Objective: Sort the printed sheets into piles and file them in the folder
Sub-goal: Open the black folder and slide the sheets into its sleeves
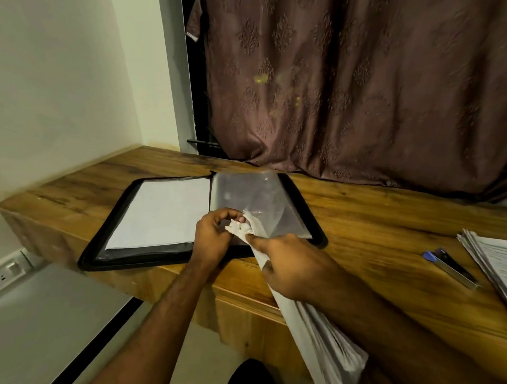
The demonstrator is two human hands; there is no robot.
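A black zip folder lies open on the wooden desk. Its left half holds a white sheet; a clear plastic sleeve curls up on the right half. A thick bundle of printed sheets hangs from the desk's front edge toward me. My right hand grips the bundle near its top. My left hand pinches the crumpled top corner of the bundle at the sleeve's lower edge. Whether the corner is inside the sleeve I cannot tell.
A second pile of printed sheets lies at the desk's right edge, with a stapler beside it. A brown curtain hangs behind the desk. A wall socket sits low on the left.
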